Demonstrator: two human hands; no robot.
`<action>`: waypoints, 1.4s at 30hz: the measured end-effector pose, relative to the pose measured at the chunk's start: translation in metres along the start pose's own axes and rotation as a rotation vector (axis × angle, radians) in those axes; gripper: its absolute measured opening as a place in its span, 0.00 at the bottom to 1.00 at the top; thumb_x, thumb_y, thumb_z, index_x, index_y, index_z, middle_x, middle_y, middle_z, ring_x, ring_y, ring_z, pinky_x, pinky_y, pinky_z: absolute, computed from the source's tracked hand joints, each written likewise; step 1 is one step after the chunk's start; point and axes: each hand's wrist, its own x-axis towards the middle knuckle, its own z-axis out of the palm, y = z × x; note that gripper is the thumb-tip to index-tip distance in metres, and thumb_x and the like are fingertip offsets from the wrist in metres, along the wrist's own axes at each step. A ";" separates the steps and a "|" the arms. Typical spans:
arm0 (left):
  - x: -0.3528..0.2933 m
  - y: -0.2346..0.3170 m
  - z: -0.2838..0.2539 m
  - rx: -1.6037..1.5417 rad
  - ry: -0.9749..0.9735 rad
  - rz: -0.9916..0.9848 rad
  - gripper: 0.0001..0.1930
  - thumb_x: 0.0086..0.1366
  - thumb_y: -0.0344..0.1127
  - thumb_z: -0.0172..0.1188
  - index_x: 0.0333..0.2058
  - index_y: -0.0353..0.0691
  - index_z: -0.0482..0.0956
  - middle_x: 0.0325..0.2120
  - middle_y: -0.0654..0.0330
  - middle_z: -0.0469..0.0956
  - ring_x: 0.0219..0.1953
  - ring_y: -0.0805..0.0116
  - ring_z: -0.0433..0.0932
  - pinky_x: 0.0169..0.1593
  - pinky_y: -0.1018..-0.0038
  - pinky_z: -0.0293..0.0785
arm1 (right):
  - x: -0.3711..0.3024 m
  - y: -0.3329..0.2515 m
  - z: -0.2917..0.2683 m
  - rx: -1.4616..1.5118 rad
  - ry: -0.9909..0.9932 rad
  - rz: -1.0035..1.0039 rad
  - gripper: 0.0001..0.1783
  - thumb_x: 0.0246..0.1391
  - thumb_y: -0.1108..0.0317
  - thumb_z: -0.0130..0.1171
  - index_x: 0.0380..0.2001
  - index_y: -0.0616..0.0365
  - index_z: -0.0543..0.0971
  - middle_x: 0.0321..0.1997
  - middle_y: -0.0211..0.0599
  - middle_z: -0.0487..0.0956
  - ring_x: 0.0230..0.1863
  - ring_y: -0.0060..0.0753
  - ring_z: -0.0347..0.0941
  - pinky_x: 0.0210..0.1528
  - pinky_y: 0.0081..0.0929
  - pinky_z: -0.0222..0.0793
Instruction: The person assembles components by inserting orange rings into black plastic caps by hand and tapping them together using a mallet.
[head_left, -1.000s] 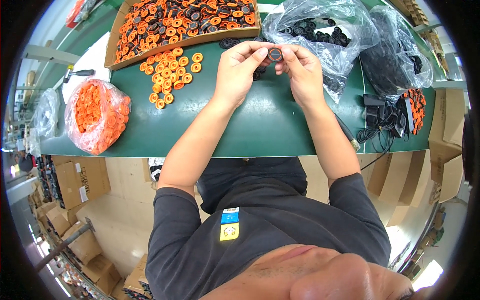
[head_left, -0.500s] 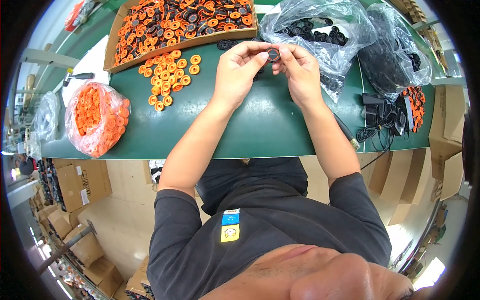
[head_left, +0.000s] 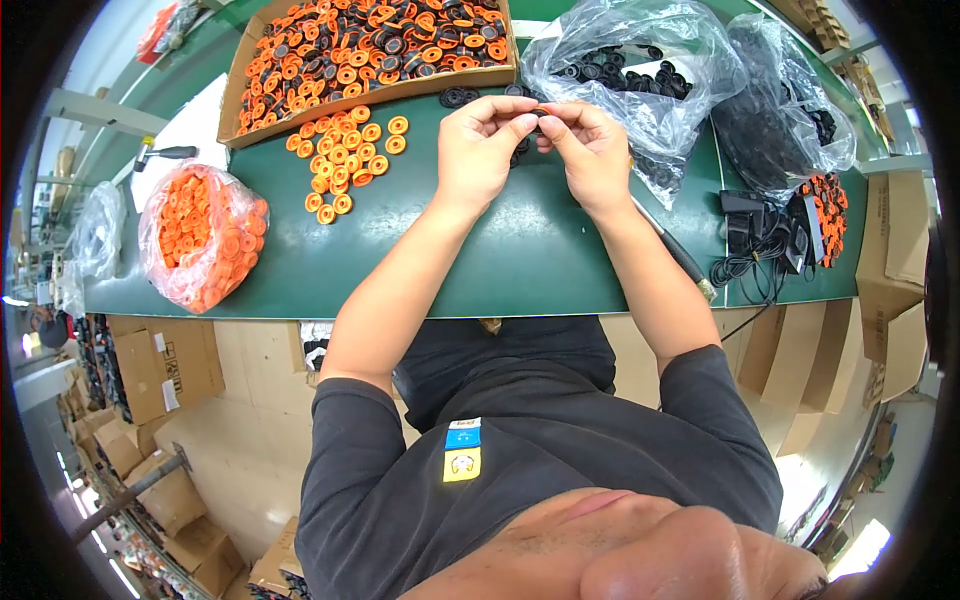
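Note:
Both my hands meet over the far middle of the green table, pinching a small round black disc (head_left: 541, 114) between them. Thumb and fingertips of my left hand (head_left: 476, 155) close on its left side, while those of my right hand (head_left: 592, 160) grip the right. Fingers cover most of the disc, which appears tilted nearly edge-on. Left of my hands lies a loose spread of orange ring-shaped discs (head_left: 341, 160). A few black discs (head_left: 458, 97) rest just beyond my left hand, and more black pieces show partly beneath my fingers.
A cardboard box (head_left: 365, 102) full of orange-and-black discs stands at the back. Clear bags hold orange discs (head_left: 232, 262) at left and black parts (head_left: 668, 165) at right. Cables with adapters (head_left: 752, 255), a black-handled tool (head_left: 684, 258) and a hammer (head_left: 168, 153) also lie there.
The disc, earlier facing up with an orange ring showing, has been tipped and is more covered by my fingers. My hands stay together, slightly nearer to me.

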 end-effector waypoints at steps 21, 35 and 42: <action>-0.015 -0.001 0.004 1.028 -0.839 0.139 0.08 0.55 0.33 0.63 0.32 0.38 0.83 0.32 0.52 0.77 0.39 0.52 0.78 0.45 0.63 0.74 | -0.115 -0.062 -0.118 -1.447 -0.073 -0.070 0.17 0.50 0.65 0.68 0.41 0.61 0.79 0.35 0.44 0.76 0.42 0.52 0.73 0.44 0.42 0.69; 0.007 0.009 -0.012 0.769 -0.269 0.007 0.09 0.61 0.34 0.61 0.35 0.34 0.83 0.32 0.49 0.81 0.35 0.56 0.81 0.41 0.67 0.76 | -0.132 -0.118 -0.049 -1.050 -0.141 0.585 0.09 0.64 0.68 0.53 0.42 0.63 0.76 0.30 0.50 0.76 0.34 0.55 0.74 0.38 0.40 0.69; 0.009 -0.009 -0.017 0.807 -0.280 0.047 0.12 0.60 0.36 0.59 0.39 0.40 0.85 0.34 0.53 0.84 0.37 0.58 0.84 0.45 0.68 0.78 | -0.131 -0.119 -0.039 -1.278 -0.286 0.255 0.10 0.63 0.69 0.53 0.43 0.63 0.76 0.36 0.50 0.77 0.40 0.56 0.74 0.43 0.44 0.68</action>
